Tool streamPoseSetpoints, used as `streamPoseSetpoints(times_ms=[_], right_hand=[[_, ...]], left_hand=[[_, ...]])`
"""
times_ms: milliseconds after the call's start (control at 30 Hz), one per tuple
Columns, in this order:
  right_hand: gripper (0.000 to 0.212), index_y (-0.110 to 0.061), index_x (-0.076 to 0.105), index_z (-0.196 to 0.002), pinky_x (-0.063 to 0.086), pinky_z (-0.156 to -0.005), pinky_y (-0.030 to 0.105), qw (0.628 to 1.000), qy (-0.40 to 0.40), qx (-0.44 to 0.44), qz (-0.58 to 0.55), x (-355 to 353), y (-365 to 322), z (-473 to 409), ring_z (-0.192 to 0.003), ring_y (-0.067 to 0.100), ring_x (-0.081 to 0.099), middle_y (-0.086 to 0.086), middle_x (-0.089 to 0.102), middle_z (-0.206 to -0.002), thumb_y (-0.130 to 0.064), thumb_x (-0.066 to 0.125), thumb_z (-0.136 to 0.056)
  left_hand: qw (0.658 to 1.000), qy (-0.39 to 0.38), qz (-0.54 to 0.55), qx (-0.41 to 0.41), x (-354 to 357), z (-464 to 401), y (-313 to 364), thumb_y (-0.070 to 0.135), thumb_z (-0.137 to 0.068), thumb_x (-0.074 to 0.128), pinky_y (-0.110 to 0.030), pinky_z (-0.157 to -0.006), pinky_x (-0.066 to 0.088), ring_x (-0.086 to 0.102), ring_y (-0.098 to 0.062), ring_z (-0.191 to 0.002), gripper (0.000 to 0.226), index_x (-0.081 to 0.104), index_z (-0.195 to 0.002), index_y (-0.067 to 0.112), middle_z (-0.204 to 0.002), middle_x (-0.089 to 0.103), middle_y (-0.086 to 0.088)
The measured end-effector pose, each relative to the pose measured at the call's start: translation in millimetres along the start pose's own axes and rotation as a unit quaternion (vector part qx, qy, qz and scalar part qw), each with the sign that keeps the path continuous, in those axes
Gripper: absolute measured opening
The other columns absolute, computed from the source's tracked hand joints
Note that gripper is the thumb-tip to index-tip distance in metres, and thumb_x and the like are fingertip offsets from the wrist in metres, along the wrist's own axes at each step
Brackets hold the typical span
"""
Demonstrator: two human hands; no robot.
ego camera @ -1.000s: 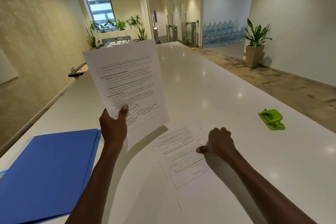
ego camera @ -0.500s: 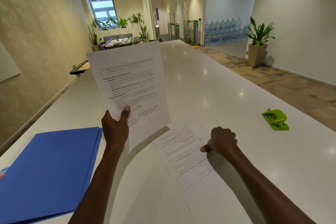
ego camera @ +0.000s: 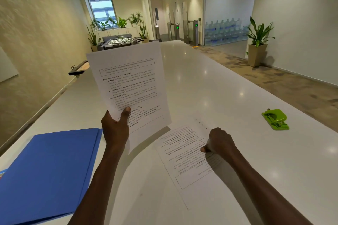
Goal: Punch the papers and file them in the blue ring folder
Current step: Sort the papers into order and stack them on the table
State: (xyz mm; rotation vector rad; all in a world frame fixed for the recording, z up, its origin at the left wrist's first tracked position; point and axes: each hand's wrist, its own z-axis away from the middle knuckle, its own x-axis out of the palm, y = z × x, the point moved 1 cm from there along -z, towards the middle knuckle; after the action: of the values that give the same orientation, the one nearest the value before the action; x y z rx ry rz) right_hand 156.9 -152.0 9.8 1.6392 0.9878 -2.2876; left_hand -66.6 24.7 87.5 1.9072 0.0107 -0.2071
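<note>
My left hand (ego camera: 116,129) holds a printed sheet of paper (ego camera: 128,82) upright above the white table, thumb on its lower left corner. A second printed sheet (ego camera: 182,155) lies flat on the table, text upside down to me. My right hand (ego camera: 218,141) rests on that flat sheet with fingers curled, pinching its right edge, which is slightly lifted. The closed blue folder (ego camera: 47,173) lies flat at the near left. The green hole punch (ego camera: 275,119) sits alone on the table to the right, apart from both hands.
The long white table (ego camera: 210,87) runs away from me; its right edge drops to a tiled floor. A potted plant (ego camera: 257,42) stands by the right wall. A foosball table (ego camera: 118,41) and more plants stand beyond the far end.
Both hands and both sheets stay almost where they were; the view has shifted slightly, and the right edge of the flat sheet is a little more lifted.
</note>
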Motion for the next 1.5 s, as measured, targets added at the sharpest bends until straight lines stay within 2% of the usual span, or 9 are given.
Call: streamPoseSetpoints(times_ms=[133, 233, 400, 767, 900, 1133, 1267, 1367, 1500], right_hand=[[0.083, -0.001, 0.042, -0.109, 0.045, -0.071, 0.032, 0.998, 0.018, 0.022, -0.054, -7, 9, 2, -0.098, 0.028, 0.06, 0.006, 0.058, -0.093, -0.041, 0.091, -0.055], [0.078, -0.002, 0.043, -0.111, 0.044, -0.065, 0.031, 0.994, 0.017, 0.025, -0.101, -13, 19, -2, -0.092, 0.027, 0.058, 0.011, 0.06, -0.102, -0.031, 0.09, -0.056], [0.04, -0.004, 0.062, -0.084, 0.042, -0.058, 0.028, 0.984, 0.055, -0.002, -0.17, -30, 36, -3, -0.069, 0.017, 0.055, 0.001, 0.057, -0.077, -0.016, 0.086, -0.054], [0.035, -0.012, 0.067, -0.071, 0.038, -0.051, 0.028, 0.943, 0.23, -0.089, -0.223, -105, 27, 21, -0.061, 0.017, 0.059, 0.001, 0.066, -0.069, -0.026, 0.092, -0.051], [0.034, -0.012, 0.067, -0.075, 0.054, -0.067, 0.043, 0.923, 0.274, -0.1, -0.252, -137, 19, 38, -0.073, 0.026, 0.064, 0.007, 0.07, -0.08, -0.027, 0.09, -0.056], [0.04, -0.015, 0.07, -0.103, 0.058, -0.078, 0.041, 0.845, 0.133, -0.133, -0.5, -167, -5, 69, -0.082, 0.023, 0.073, 0.001, 0.074, -0.1, -0.007, 0.084, -0.066], [0.028, -0.008, 0.073, -0.095, 0.058, -0.083, 0.043, 0.806, 0.035, -0.146, -0.572, -154, -24, 65, -0.084, 0.026, 0.074, 0.006, 0.076, -0.093, 0.002, 0.077, -0.07], [0.029, -0.002, 0.073, -0.1, 0.057, -0.085, 0.044, 0.809, 0.015, -0.144, -0.57, -137, -36, 54, -0.085, 0.026, 0.074, 0.008, 0.076, -0.094, -0.002, 0.078, -0.072], [0.022, -0.009, 0.075, -0.095, 0.058, -0.083, 0.046, 0.829, 0.028, -0.144, -0.539, -116, -41, 38, -0.082, 0.023, 0.074, 0.005, 0.076, -0.093, -0.014, 0.08, -0.074]], left_hand=[[1.0, 0.003, 0.007, 0.002, -2, -2, 2, 0.029, -0.088, 0.067, -0.032, -0.077, 0.055, 0.064, -0.025, -0.103, 0.045, 0.052, -0.123, 0.006, -0.121, 0.063, -0.015], [1.0, 0.007, 0.009, 0.008, -4, -3, 6, 0.027, -0.089, 0.067, -0.021, -0.069, 0.05, 0.061, -0.021, -0.099, 0.045, 0.052, -0.124, 0.004, -0.122, 0.063, -0.015], [1.0, 0.012, 0.003, 0.012, -8, -6, 5, 0.026, -0.089, 0.066, -0.017, -0.064, 0.048, 0.063, -0.024, -0.1, 0.045, 0.051, -0.124, 0.002, -0.122, 0.063, -0.016], [0.999, 0.029, -0.033, 0.021, -5, -7, 0, 0.022, -0.092, 0.063, -0.023, -0.064, 0.049, 0.064, -0.032, -0.101, 0.04, 0.052, -0.126, 0.003, -0.12, 0.063, -0.018], [0.999, 0.027, -0.024, 0.02, -5, -10, -3, 0.017, -0.092, 0.063, -0.023, -0.065, 0.049, 0.064, -0.033, -0.105, 0.039, 0.052, -0.128, 0.005, -0.122, 0.062, -0.017], [0.999, -0.026, 0.035, -0.018, 0, -3, 1, 0.015, -0.091, 0.065, -0.024, -0.068, 0.052, 0.061, -0.021, -0.097, 0.032, 0.056, -0.121, 0.012, -0.112, 0.064, -0.005], [0.987, -0.125, 0.093, -0.049, 11, 9, 6, 0.012, -0.09, 0.066, -0.035, -0.079, 0.056, 0.067, -0.02, -0.09, 0.019, 0.064, -0.108, 0.015, -0.094, 0.07, 0.003], [0.956, -0.232, 0.161, -0.078, 17, 23, 20, 0.012, -0.09, 0.063, -0.029, -0.057, 0.054, 0.067, -0.017, -0.067, 0.008, 0.066, -0.083, 0.014, -0.075, 0.071, -0.001], [0.927, -0.309, 0.205, -0.063, 20, 27, 29, 0.004, -0.092, 0.058, -0.028, -0.054, 0.053, 0.069, -0.019, -0.064, 0.01, 0.066, -0.089, 0.008, -0.075, 0.071, -0.007]])
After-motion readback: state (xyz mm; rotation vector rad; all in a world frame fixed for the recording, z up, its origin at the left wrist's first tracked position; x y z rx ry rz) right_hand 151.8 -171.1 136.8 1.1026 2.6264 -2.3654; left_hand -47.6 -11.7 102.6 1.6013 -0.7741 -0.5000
